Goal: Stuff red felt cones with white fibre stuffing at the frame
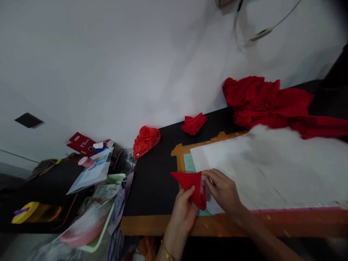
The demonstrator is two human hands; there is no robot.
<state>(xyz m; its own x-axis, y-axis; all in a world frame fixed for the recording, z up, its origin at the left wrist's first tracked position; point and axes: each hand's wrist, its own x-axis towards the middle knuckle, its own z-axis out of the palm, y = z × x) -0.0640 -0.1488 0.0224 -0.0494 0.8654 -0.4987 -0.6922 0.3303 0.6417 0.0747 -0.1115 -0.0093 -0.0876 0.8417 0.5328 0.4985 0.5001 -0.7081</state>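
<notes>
My left hand [186, 208] grips a small red cloth cone [189, 181] from below, the thumb pressed on its side. The cone's tip points left and its wide open end faces right. My right hand [221, 186] is closed at that open end, its fingers pinching some white fluff [202, 183] at the cloth's edge. How far the fluff goes inside the cone is hidden. Under both hands are the table's taped edge and a pale green sheet [189, 162].
A white fluffy mass [293, 163] covers the right side of the table. Behind it lies a heap of red cloth [266, 99]. A small red cloth stack [194, 124] and a red plastic bag [146, 140] are near the wall. At left stands a pale green basket [102, 228].
</notes>
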